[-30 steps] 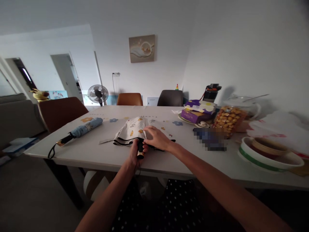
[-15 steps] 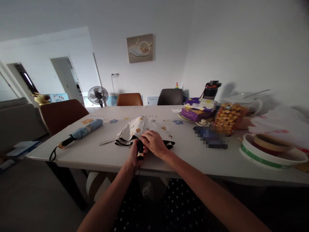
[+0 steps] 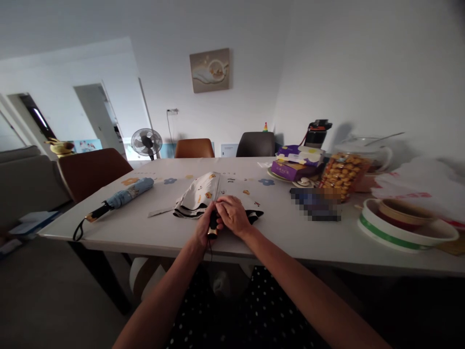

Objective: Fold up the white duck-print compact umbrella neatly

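Note:
A white umbrella (image 3: 199, 194) with small coloured prints and a black-edged canopy lies loosely folded on the table, its black, gold-ended handle pointing toward me. My left hand (image 3: 204, 227) is closed around that handle from the left side. From the right, my right hand (image 3: 234, 215) curls over the top of the handle where it meets the canopy, its fingertips touching my left hand. A pale strap sticks out left of the canopy, and a thin cord hangs below the handle. Farther left lies a furled blue umbrella (image 3: 127, 194) with a black handle and wrist loop.
On the right of the white table (image 3: 145, 237) stand purple tissue packs (image 3: 290, 169), a black bottle (image 3: 316, 133), a snack jar (image 3: 343, 175), a blurred-out dark item (image 3: 316, 206) and stacked bowls (image 3: 392, 235). Chairs (image 3: 194, 149) line the far side.
My hands have shifted slightly on the umbrella's handle, the left thumb sliding up toward the canopy and the right hand moving a little to the right. The view has tilted a little.

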{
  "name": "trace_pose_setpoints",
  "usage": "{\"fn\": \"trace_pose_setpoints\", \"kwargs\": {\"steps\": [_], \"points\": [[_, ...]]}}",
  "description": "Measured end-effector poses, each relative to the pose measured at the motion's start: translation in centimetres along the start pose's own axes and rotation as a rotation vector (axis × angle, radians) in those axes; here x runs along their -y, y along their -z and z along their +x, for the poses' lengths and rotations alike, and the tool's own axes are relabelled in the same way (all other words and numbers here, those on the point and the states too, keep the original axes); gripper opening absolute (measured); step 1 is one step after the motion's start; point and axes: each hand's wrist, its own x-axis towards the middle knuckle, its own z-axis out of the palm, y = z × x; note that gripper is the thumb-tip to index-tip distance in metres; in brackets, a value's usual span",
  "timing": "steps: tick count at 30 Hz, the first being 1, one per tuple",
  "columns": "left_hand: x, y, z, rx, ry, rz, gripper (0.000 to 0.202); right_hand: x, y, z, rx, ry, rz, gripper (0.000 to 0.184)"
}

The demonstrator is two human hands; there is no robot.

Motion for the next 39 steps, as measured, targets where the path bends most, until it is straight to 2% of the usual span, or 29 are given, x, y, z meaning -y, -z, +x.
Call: {"fn": "trace_pose_setpoints", "kwargs": {"steps": [3,5,7,10,12,16,20,22,24,26,27,30,32,35,39], "points": [[0.0,0.1,0.4,0.027,0.078,0.012,0.024,-0.3,0.1,0.0,-0.023,-0.044,0.051,0.032],[-0.2,0.3,0.4,0.007,0.146,0.032,0.028,-0.8,0.4,0.1,-0.094,-0.087,0.064,0.031],[-0.4,0.3,0.2,-0.03,0.173,0.051,0.031,-1.8,0.8,0.3,-0.235,-0.181,0.041,0.03],[-0.9,0.0,-0.2,-0.066,0.141,0.057,0.029,-3.6,1.3,0.5,-0.468,-0.392,-0.015,0.029],[-1.5,-0.2,-0.2,-0.093,0.156,0.095,0.025,-4.6,1.3,0.5,-0.539,-0.506,-0.036,0.029],[-3.2,-0.1,0.0,-0.115,0.234,0.178,0.022,-5.6,1.2,0.3,-0.524,-0.77,0.026,0.033],[-4.3,0.6,-0.5,0.011,0.254,0.017,0.019,-5.6,2.0,0.3,-0.507,-1.004,0.228,0.03],[-4.1,0.9,-1.2,0.12,0.153,-0.159,0.017,-5.4,2.5,0.5,-0.491,-1.121,0.46,0.028],[-3.3,1.2,-1.8,0.196,-0.02,-0.307,0.015,-5.1,2.9,0.8,-0.467,-1.211,0.752,0.028],[-2.2,1.4,-2.1,0.203,-0.136,-0.366,0.017,-4.8,3.1,1.1,-0.47,-1.229,0.959,0.027],[-1.7,1.4,-2.1,0.186,-0.15,-0.367,0.019,-4.6,3.1,1.2,-0.481,-1.226,0.996,0.025],[-0.7,1.5,-1.7,0.144,-0.071,-0.366,0.022,-4.1,3.1,1.4,-0.506,-1.224,0.938,0.021],[-0.4,1.5,-1.4,0.172,-0.012,-0.41,0.021,-4.0,3.1,1.5,-0.501,-1.206,0.879,0.019],[-0.2,1.6,-1.3,0.222,0.028,-0.471,0.019,-3.8,3.0,1.4,-0.464,-1.097,0.81,0.019],[-0.2,1.5,-1.6,0.183,0.068,-0.449,0.021,-3.5,2.5,1.3,-0.325,-0.841,0.594,0.02]]}}
